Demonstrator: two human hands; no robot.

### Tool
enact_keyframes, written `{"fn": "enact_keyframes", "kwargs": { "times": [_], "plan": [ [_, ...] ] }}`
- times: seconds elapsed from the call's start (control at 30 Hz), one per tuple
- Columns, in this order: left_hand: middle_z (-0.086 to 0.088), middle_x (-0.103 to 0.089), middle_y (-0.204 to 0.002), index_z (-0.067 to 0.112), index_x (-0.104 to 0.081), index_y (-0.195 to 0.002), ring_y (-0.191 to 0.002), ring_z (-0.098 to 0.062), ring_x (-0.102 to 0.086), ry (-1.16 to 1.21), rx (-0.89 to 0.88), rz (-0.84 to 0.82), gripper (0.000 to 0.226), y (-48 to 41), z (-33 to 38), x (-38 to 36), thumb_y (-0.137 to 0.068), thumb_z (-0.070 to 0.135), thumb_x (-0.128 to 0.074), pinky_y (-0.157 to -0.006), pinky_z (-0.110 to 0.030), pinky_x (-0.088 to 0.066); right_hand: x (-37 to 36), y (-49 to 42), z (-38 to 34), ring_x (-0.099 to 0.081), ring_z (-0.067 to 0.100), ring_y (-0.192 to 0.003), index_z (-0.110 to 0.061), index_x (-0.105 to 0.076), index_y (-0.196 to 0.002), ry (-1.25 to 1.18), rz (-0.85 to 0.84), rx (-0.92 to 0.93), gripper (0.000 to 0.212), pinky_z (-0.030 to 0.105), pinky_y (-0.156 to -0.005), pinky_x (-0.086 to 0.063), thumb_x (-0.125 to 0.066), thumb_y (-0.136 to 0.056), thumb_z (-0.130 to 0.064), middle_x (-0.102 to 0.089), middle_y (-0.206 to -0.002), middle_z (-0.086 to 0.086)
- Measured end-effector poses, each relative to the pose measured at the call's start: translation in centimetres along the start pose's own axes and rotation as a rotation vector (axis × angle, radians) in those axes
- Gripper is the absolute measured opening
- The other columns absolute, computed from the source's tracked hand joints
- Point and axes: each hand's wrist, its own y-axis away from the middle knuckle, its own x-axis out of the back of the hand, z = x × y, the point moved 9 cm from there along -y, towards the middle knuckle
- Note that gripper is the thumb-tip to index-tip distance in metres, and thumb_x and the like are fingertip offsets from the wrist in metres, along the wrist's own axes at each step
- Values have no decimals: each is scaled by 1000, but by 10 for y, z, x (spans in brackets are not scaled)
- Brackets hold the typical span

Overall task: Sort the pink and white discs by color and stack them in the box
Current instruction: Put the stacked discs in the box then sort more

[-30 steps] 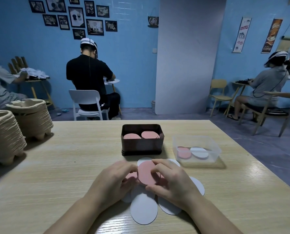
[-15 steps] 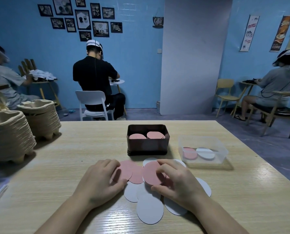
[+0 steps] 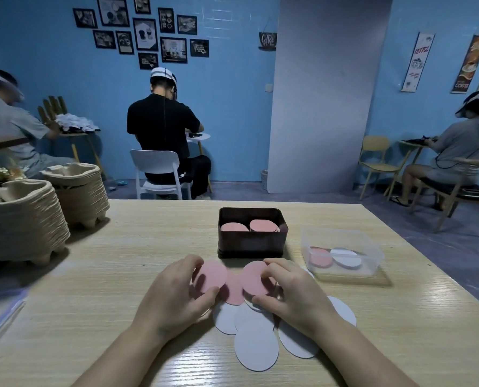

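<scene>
Near the table's front, my left hand [image 3: 174, 297] pinches a pink disc [image 3: 211, 276] by its edge and tilts it up. My right hand [image 3: 294, 294] holds another pink disc [image 3: 255, 277] the same way. A third pink disc [image 3: 234, 290] lies flat between them. Several white discs [image 3: 256, 347] spread on the table under and in front of my hands. Just behind them stands the dark brown box [image 3: 251, 243], holding two stacks of pink discs [image 3: 249, 226].
A clear plastic tub [image 3: 341, 254] with one pink and one white disc sits right of the box. Stacks of pulp trays [image 3: 26, 219] stand at the table's left. Other seated people work at small tables in the background.
My left hand has picked a pink disc off the pile and raised it. My right hand keeps its pink disc. The view has shifted slightly.
</scene>
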Motion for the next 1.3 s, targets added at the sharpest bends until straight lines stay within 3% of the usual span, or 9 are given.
{"fn": "enact_keyframes", "kwargs": {
  "times": [0.1, 0.2, 0.37, 0.47, 0.6, 0.73, 0.83, 1.17, 1.3],
  "plan": [
    [11, -63, -94, 23, -57, -111, -84, -11, -59, -5, -114, 13, 42, -1, 17, -4, -83, 51, -70, -73, -32, -52, -1, -6, -6, -56, 16, -99, -19, -55, -88, 6, -11, 23, 42, 36, -80, -50, -71, -77, -56, -60, -101, -7],
    [9, -65, -104, 18, -59, -122, -91, -7, -59, -26, -217, -12, 49, -1, 30, -11, -86, 50, -70, -80, -27, -52, -6, -11, -15, -55, 11, -96, -21, -57, -107, -43, -26, 31, 46, 33, -80, -50, -76, -78, -51, -59, -102, -13],
    [3, -67, -117, 17, -56, -128, -101, -14, -60, -77, -316, -43, 55, 3, 40, -17, -87, 52, -67, -87, -24, -47, -23, -9, -24, -57, 10, -111, -30, -52, -129, -101, -47, 94, 59, 29, -90, -50, -77, -80, -49, -62, -123, -13],
    [0, -65, -127, 15, -54, -136, -107, -18, -62, -67, -364, -81, 59, 2, 42, -25, -94, 55, -62, -90, -31, -50, -24, -6, -28, -58, 17, -118, -21, -61, -106, -31, -12, 166, 36, 32, -93, -50, -71, -87, -50, -59, -134, -4],
    [2, -61, -137, 18, -53, -137, -118, -16, -61, -33, -352, -94, 63, 2, 39, -24, -94, 64, -58, -97, -31, -50, -21, -3, -27, -57, 19, -116, -18, -58, -92, -23, 3, 154, 38, 33, -90, -50, -74, -86, -51, -60, -131, -3],
    [12, -67, -112, 30, -53, -123, -98, -9, -63, 28, -344, -45, 42, 5, 39, -12, -87, 43, -70, -83, -20, -46, -12, 1, -25, -52, 13, -127, -19, -62, -97, -50, 42, 136, 35, 32, -97, -48, -79, -82, -46, -58, -137, -3],
    [17, -66, -102, 35, -53, -118, -89, -2, -60, 59, -340, -35, 32, 6, 38, -11, -90, 37, -70, -73, -25, -51, -7, 4, -23, -50, 10, -131, -19, -63, -99, -65, 63, 126, 36, 29, -99, -46, -78, -83, -46, -59, -135, -3],
    [20, -62, -101, 34, -54, -112, -87, -2, -58, 76, -340, -23, 25, 7, 41, -11, -89, 35, -65, -72, -22, -48, -12, 4, -25, -57, 17, -116, -19, -61, -99, 16, 12, 141, 38, 24, -93, -47, -70, -82, -52, -60, -131, -2],
    [14, -69, -100, 28, -60, -109, -86, -9, -63, -76, -289, -36, 27, 8, 30, -10, -88, 45, -63, -70, -29, -53, -9, 5, -26, -57, 15, -114, -19, -60, -97, 11, 23, 150, 40, 27, -90, -50, -68, -83, -57, -60, -128, -4]
  ]
}}
